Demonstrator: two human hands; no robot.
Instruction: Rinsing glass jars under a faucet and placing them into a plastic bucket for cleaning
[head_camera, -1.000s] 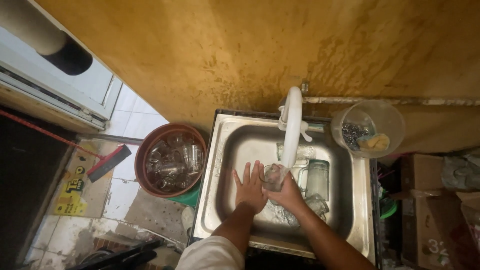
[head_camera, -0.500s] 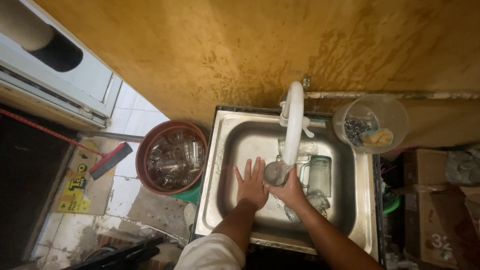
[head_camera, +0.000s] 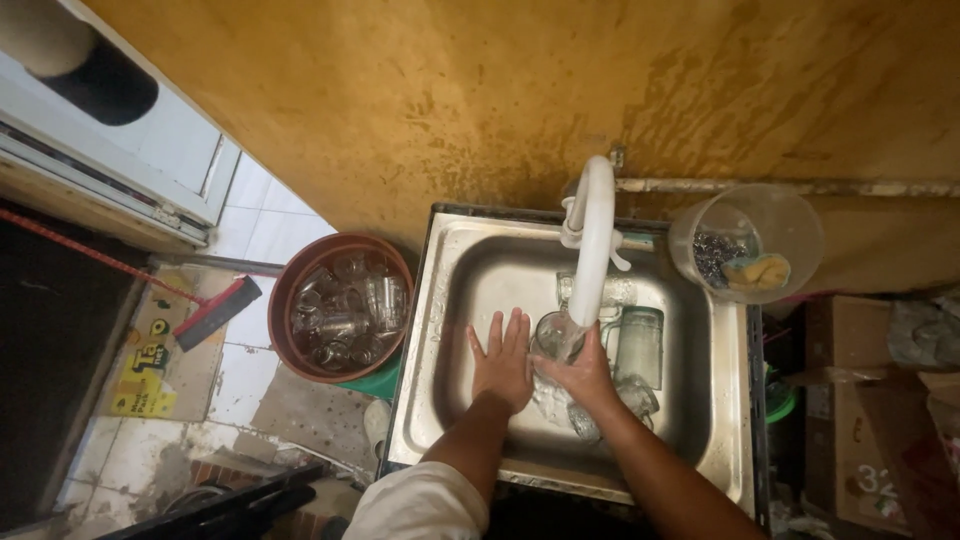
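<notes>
Left hand (head_camera: 503, 362): it is seen at 6 o'clock of the frame, laid flat over the sink with the palm down. The fingers are spread wide and point to 12 o'clock. Nothing is held by it; the glass is just beside it, at its 3 o'clock.
Right hand (head_camera: 583, 375): it is placed just beside the left hand, at its 3 o'clock. The fingers are wrapped around the lower part of the glass, and the thumb is pressed on the side.
Glass (head_camera: 553, 335): it is clear and is held tilted over the basin, directly under the end of the tap.
Sink (head_camera: 440, 330): it is made of steel. More glasses (head_camera: 640, 345) are lying in the basin at 3 o'clock of the right hand, one of them a taller jar shape.
Tap (head_camera: 592, 235): it is white and curved, and it is reaching from 12 o'clock down to the held glass.
Bowl (head_camera: 343, 305): it is brown and round, standing at 9 o'clock of the sink, and it is filled with many clear glasses.
Tub (head_camera: 790, 225): it is clear plastic, at 2 o'clock of the sink; a yellow sponge and a dark scourer are kept inside.
Broom (head_camera: 215, 312): it is lying on the tiled floor at 9 o'clock of the bowl.
Wall (head_camera: 480, 90): it is ochre and stained, at 12 o'clock.
</notes>
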